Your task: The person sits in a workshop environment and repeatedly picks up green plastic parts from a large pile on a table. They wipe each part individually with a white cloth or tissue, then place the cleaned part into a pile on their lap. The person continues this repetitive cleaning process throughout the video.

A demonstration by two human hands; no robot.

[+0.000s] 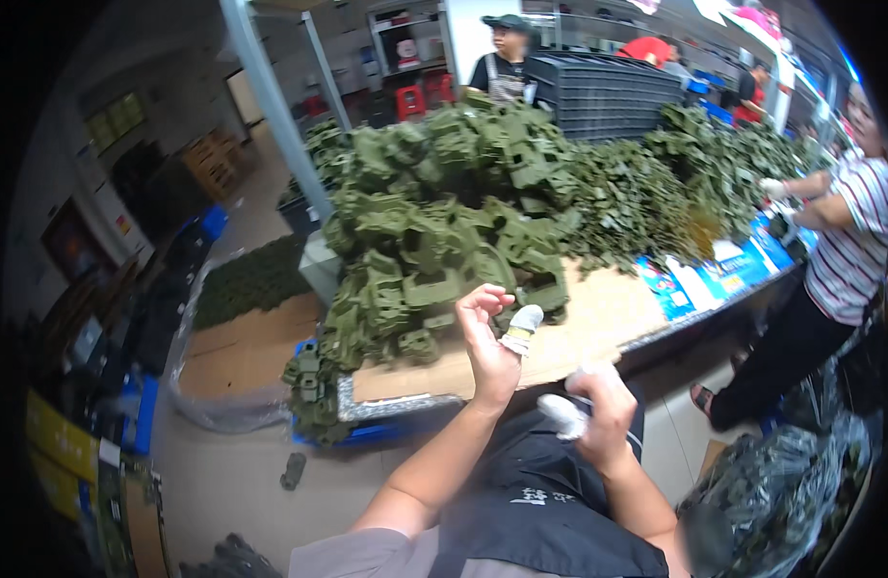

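Observation:
My left hand (489,347) is raised over the near edge of the cardboard-covered table (598,318), fingers loosely bent and apart, with nothing in it. Its thumb wears a white finger cover with a yellowish band. Closer to my body, my right hand (603,416) hangs before my dark apron (535,501), slightly blurred. White covers sit on its thumb and a fingertip, which stand apart with nothing visible between them. Just beyond my left hand rises a big heap of olive-green moulded plastic parts (415,289), boxy with openings.
Smaller green parts (627,193) are heaped farther right, near blue printed cardboard (728,275). Dark stacked crates (603,96) stand behind. A person in a striped shirt (853,231) works at the right. A grey post (280,116) rises at the left; one part (293,470) lies on the floor.

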